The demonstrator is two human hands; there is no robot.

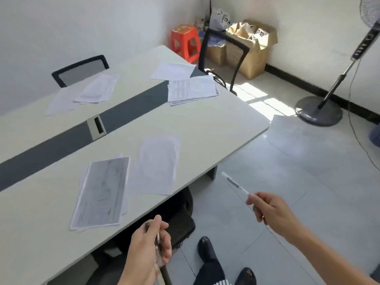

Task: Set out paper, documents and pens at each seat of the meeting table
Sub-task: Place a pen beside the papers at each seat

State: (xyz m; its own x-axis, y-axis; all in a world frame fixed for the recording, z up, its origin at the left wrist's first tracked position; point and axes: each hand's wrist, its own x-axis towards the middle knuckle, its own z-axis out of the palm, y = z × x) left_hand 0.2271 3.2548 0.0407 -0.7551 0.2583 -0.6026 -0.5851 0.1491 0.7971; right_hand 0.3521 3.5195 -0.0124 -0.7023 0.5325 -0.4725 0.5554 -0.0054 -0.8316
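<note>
The meeting table [216, 120] is pale with a dark centre strip. At the near seat lie a printed document [102, 192] and a blank sheet [156, 165]. More papers lie at the far left seat [94, 89] and at the far right end [191, 87]. My right hand [271, 210] is off the table's edge, above the floor, holding a clear white pen [234, 183] that points up and left. My left hand [150, 245] is at the near table edge, closed on several pens [158, 243] held upright.
A black mesh chair [226, 58] stands at the far right end, another chair [80, 68] at the far side, and a black chair [181, 219] is tucked under the near edge. A standing fan [320, 112], red stool [185, 42] and cardboard boxes [253, 48] occupy the right and corner floor.
</note>
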